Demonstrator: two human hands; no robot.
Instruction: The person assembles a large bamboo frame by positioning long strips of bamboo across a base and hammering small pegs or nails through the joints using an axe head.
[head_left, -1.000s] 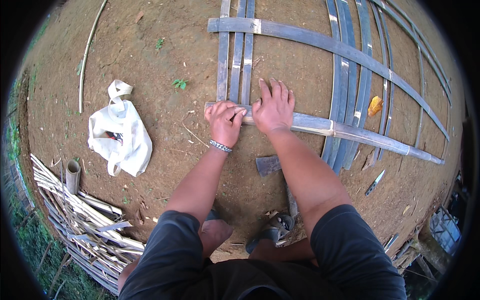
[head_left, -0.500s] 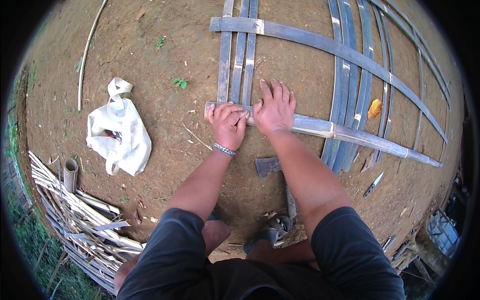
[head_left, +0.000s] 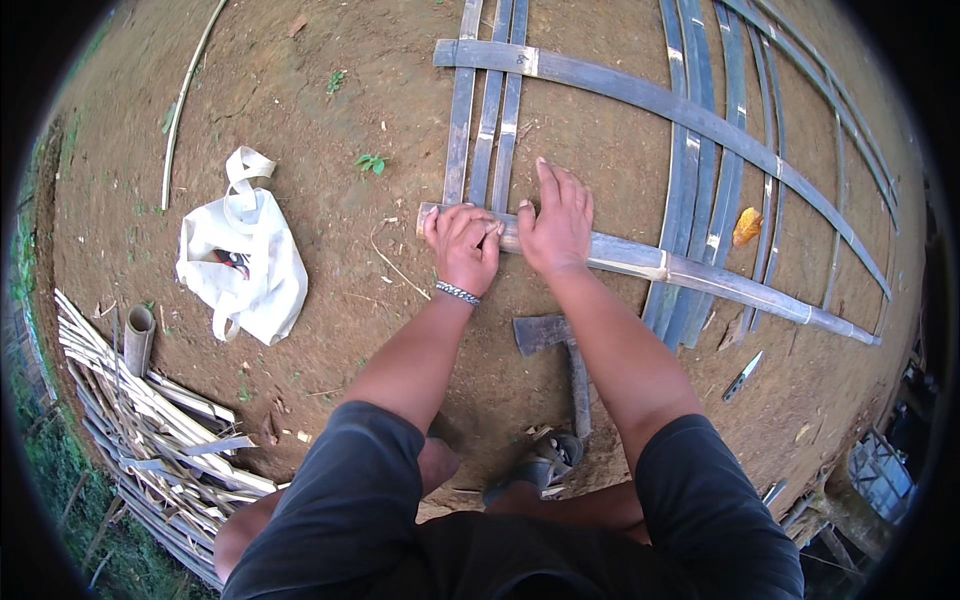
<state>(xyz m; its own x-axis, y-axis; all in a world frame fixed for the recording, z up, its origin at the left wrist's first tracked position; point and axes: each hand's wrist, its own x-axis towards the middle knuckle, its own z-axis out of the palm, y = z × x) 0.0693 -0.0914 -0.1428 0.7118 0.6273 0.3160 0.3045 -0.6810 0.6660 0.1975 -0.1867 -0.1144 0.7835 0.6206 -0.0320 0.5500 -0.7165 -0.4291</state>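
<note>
A long split bamboo piece (head_left: 625,251) lies crosswise before me, over the near ends of several dark bamboo strips. My left hand (head_left: 464,248), wearing a braided bracelet, has its bent fingers over the piece close to its left end. Just to the right, my right hand (head_left: 558,228) rests across the same bamboo, fingers stretched out and thumb apart. Three narrow bamboo strips (head_left: 485,140) run away from me beyond the left hand. Farther off, another bamboo slat (head_left: 640,90) crosses over the strips.
An axe (head_left: 578,375) lies on the dirt between my forearms. To the right are a knife (head_left: 742,377) and a yellow leaf (head_left: 747,227). A white bag (head_left: 262,265) sits at left, above a pile of split bamboo (head_left: 165,425) with an upright bamboo tube (head_left: 139,342).
My right hand has turned slightly on the bamboo, its fingers closer together. The left hand keeps its place on the piece. The whole view has shifted a little.
</note>
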